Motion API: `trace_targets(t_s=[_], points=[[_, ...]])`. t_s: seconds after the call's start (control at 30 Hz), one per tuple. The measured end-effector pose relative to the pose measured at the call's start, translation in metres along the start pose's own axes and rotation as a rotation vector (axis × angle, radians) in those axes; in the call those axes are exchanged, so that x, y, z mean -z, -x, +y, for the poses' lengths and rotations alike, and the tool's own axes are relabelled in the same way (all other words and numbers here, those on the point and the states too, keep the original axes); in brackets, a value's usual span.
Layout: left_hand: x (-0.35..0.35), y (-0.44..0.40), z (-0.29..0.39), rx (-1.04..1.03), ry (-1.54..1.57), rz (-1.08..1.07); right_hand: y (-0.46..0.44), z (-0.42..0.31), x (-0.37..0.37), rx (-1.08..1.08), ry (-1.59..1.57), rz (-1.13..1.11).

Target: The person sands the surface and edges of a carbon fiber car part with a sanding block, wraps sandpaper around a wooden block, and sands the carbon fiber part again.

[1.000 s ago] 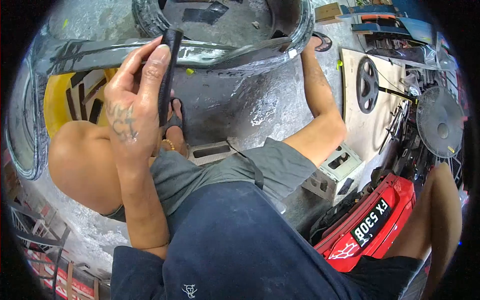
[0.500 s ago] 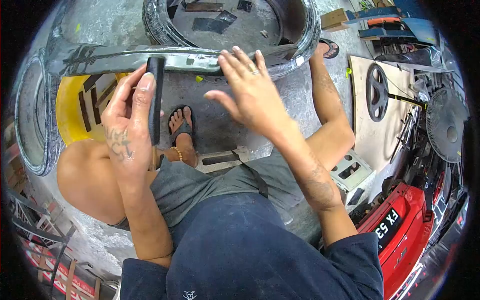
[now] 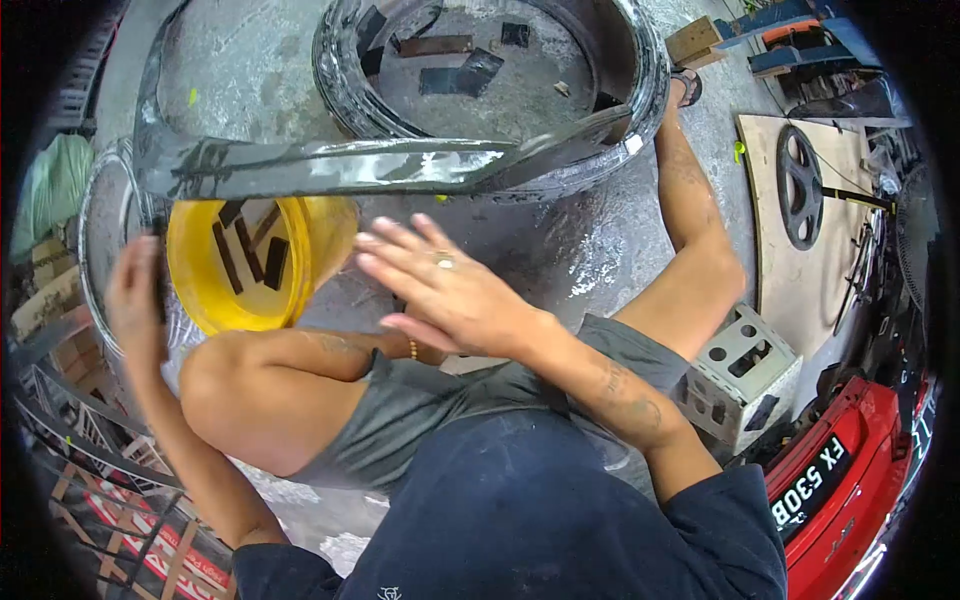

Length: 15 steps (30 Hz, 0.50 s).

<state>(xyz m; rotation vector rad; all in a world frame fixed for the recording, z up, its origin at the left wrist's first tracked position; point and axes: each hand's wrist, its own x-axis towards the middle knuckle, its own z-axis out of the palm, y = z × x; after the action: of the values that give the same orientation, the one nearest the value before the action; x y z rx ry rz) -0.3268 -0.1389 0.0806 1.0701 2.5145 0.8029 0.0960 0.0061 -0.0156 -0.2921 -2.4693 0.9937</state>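
A long, wet, dark grey panel [image 3: 330, 168], like a curved car body part, stretches across the upper left and middle. My left hand [image 3: 138, 300], smeared by motion, is at the far left, outside the yellow bucket [image 3: 180, 262]. A dark edge beside its fingers is the black block [image 3: 158, 270], mostly hidden. Below the panel hovers my right hand [image 3: 450, 290], fingers stretched out and nothing in it, a ring on one finger. Several dark strips [image 3: 272, 262] lie inside the bucket.
A large dark ring-shaped rim [image 3: 345, 85] lies on the wet floor behind the panel. To the right are a grey perforated crate [image 3: 745, 375], a wooden board [image 3: 775, 270] with a steering-wheel-like ring [image 3: 798, 187], and a red car part [image 3: 850, 470] with a number plate.
My left hand has swung left and away from the panel with the black block. My right hand has come off the panel, down and left. The view has shifted, showing more of the bucket.
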Motion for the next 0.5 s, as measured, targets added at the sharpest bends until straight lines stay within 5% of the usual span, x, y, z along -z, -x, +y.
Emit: trace_targets(t_s=[0.17,0.23,0.27,0.5], points=[[-0.135,-0.037,-0.116,-0.122,-0.170,-0.241,0.025,0.028,0.104,-0.165,0.200,0.216],[-0.194,-0.051,-0.180,-0.046,0.479,-0.276,0.026,0.047,0.142,-0.238,0.278,0.222],[-0.193,-0.050,-0.181,-0.053,0.474,-0.281,0.025,0.056,0.155,-0.274,0.312,0.208],[-0.176,-0.039,-0.175,-0.444,-0.220,-0.143,0.014,0.104,0.165,-0.228,0.330,-0.087]])
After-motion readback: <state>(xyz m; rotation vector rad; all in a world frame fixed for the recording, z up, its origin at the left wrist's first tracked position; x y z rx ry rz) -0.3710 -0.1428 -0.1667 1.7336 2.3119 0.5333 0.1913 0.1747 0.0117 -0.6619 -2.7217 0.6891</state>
